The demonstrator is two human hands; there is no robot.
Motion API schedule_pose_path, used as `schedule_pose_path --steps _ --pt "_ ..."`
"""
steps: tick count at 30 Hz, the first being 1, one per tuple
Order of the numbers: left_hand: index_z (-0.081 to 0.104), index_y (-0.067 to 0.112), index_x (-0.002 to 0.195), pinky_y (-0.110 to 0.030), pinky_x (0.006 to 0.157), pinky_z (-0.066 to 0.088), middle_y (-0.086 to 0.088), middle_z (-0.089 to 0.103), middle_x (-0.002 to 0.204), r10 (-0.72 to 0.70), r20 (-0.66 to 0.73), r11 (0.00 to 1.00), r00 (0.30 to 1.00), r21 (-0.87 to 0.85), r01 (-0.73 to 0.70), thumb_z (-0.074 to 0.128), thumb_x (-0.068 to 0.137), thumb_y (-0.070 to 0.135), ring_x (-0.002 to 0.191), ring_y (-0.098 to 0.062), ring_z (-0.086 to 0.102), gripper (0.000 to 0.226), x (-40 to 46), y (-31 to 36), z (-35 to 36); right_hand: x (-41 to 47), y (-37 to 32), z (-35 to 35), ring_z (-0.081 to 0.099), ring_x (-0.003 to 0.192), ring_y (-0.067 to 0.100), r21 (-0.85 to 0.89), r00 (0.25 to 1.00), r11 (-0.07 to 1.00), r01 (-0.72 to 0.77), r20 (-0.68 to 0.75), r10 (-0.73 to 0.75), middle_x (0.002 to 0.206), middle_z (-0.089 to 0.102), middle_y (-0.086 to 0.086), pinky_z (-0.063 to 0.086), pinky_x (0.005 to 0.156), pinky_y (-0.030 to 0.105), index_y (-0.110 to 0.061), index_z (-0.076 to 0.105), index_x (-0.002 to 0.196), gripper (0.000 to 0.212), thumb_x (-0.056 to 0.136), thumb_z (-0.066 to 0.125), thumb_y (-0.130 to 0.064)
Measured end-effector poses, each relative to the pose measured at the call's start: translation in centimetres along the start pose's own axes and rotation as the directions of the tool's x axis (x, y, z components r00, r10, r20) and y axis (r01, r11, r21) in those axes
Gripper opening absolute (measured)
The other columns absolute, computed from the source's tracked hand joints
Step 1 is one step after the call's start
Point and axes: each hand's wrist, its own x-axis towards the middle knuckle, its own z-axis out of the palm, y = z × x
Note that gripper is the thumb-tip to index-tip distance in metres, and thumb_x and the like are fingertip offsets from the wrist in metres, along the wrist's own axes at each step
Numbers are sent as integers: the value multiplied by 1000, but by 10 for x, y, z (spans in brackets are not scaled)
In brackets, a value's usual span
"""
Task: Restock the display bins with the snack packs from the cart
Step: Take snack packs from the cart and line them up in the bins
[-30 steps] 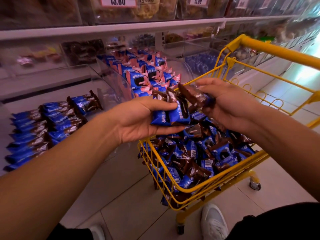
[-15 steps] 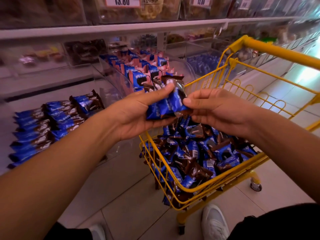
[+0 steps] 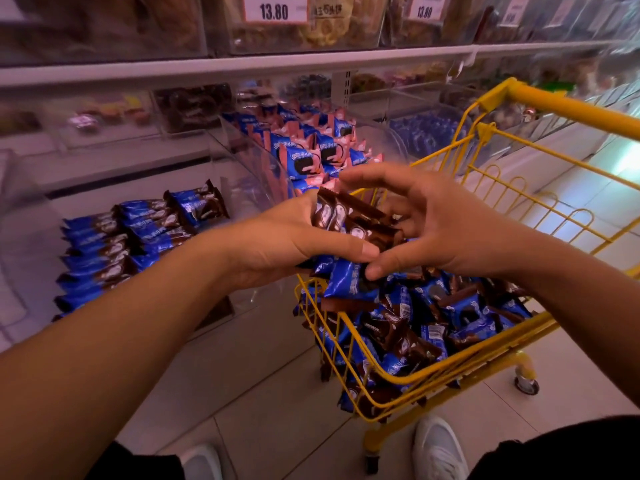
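Note:
My left hand (image 3: 280,244) grips a stack of brown-and-blue snack packs (image 3: 349,220) above the near left corner of the yellow cart (image 3: 446,372). My right hand (image 3: 436,223) hovers just right of the stack, fingers spread and loosely bent, thumb tip near my left thumb; it holds nothing that I can see. One blue pack (image 3: 349,282) hangs under the hands. The cart is heaped with several more packs (image 3: 450,323). On the left, a clear display bin (image 3: 31,237) holds neat rows of the same blue packs (image 3: 138,233).
A second clear bin (image 3: 263,168) behind the hands holds pink-and-blue packs (image 3: 311,154). Shelves above carry other snacks and price tags reading 13.80 (image 3: 275,10). The cart handle (image 3: 568,105) runs to the upper right. My white shoes (image 3: 440,448) stand on the tiled floor.
The stack in my left hand has turned so its brown ends face up. My right hand has let go of the pack it was adding and its fingers have spread.

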Motion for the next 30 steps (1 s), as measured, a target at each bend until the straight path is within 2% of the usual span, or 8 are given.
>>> schedule_pose_path --steps 8,10,13,16,19,23,28,30 --pt "47 21 128 -39 82 60 -3 75 108 -122 -128 992 984 -48 117 87 61 21 100 -19 72 79 -17 0 -8 12 0 11 65 115 18 -137 994 990 39 102 -26 123 68 1 52 100 32 -19 54 137 79 67 90 -13" --pt "59 13 123 -39 81 59 -10 74 110 -102 -132 976 986 -203 74 77 72 38 99 -22 71 59 -22 6 -13 16 3 13 67 113 21 8 997 999 39 68 -39 123 70 6 54 96 31 -14 57 131 70 67 87 -9" --pt "57 7 133 -43 94 53 -16 65 126 -58 -174 932 983 -363 -9 63 77 52 106 -29 66 72 -29 13 -21 26 5 20 70 105 26 309 993 950 51 -119 -15 118 71 15 58 88 37 -6 59 124 59 68 80 -4" --pt "59 17 132 -35 74 55 -7 67 116 -4 -258 961 966 -268 -68 60 78 59 88 -22 67 69 -33 16 -18 36 3 32 71 100 28 427 969 901 82 -247 29 114 72 17 60 79 36 -7 62 120 54 70 83 -7" --pt "52 21 133 -31 57 54 -6 72 112 -16 -410 976 912 -206 -76 59 79 67 76 -19 70 72 -31 14 -6 43 -5 47 69 109 22 315 977 945 89 -214 -21 119 71 9 57 89 33 -18 59 122 45 79 73 -18" --pt "40 29 123 -29 51 47 -7 68 93 80 -667 995 741 9 -99 50 93 60 56 -15 61 45 -28 7 -7 54 -9 63 45 127 16 -228 987 968 106 -94 -131 123 47 -7 38 111 42 -35 42 128 33 99 57 -32" --pt "44 29 125 -12 41 41 5 65 92 205 -698 978 686 168 -122 50 100 39 50 7 59 28 -33 1 -30 70 -15 68 49 133 11 -133 995 991 35 -84 -47 151 41 -2 44 110 41 -25 20 156 97 78 72 -50" --pt "45 29 122 -10 43 40 6 66 92 244 -706 967 664 226 -115 50 100 40 52 7 59 25 -37 -1 -40 84 -25 70 56 122 8 -319 987 945 68 -117 -111 141 51 -3 49 102 34 -23 33 151 103 66 79 -59"
